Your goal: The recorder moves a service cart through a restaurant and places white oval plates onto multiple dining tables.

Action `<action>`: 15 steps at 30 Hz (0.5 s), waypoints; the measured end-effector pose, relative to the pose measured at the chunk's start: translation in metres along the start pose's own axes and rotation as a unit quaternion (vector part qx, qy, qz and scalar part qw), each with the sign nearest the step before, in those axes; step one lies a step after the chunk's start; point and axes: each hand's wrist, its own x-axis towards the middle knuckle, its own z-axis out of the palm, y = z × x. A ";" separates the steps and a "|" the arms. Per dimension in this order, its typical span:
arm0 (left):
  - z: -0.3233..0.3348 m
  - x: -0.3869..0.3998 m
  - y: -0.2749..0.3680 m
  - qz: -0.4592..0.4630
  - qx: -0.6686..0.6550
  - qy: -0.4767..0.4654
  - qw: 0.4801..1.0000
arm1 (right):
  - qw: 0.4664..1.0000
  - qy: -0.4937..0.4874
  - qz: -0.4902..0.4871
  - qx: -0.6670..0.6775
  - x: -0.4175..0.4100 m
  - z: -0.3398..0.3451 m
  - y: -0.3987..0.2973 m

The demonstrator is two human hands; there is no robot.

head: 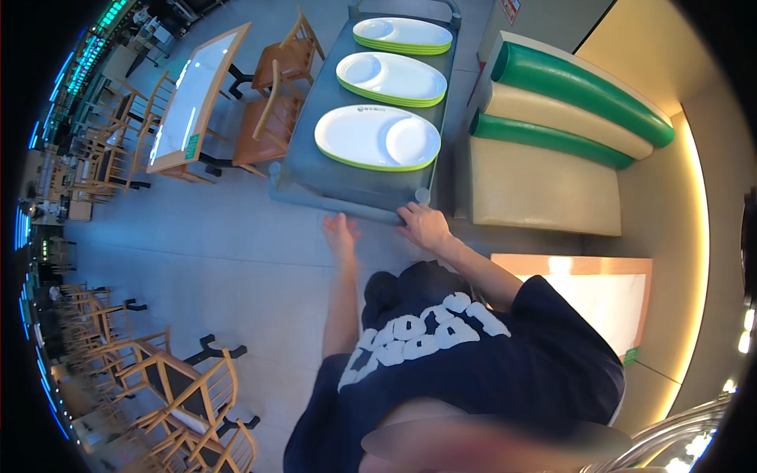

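Note:
A grey serving cart (355, 189) stands in front of me, with three groups of oval white plates with green rims on its top. The nearest plate (352, 136) has a round divided section at its right end. Behind it lie a middle stack (402, 77) and a far stack (408, 32). My right hand (424, 226) rests on the cart's near edge by the right corner, its fingers over the rim. My left hand (340, 233) is just below the near edge, fingers apart, holding nothing; it is slightly blurred.
A cream and green bench seat (544, 183) stands close to the cart's right. Wooden chairs with brown seats (266, 133) and a white-topped table (198, 100) are on the left. Another table (591, 307) is at my right. More chairs (183, 390) stand at lower left.

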 end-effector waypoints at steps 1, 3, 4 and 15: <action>0.003 0.017 0.004 0.032 0.022 0.008 0.999 | 1.000 -0.007 0.001 -0.006 0.011 -0.005 0.014; 0.006 0.066 0.014 0.126 0.070 0.050 0.988 | 0.999 0.034 0.023 -0.025 0.033 -0.011 0.035; -0.004 0.105 0.018 0.182 0.127 0.071 0.972 | 0.999 0.027 0.021 -0.032 0.043 -0.015 0.046; 0.134 0.303 0.160 0.302 0.366 0.013 0.880 | 0.956 0.105 0.270 -0.044 0.175 -0.050 0.156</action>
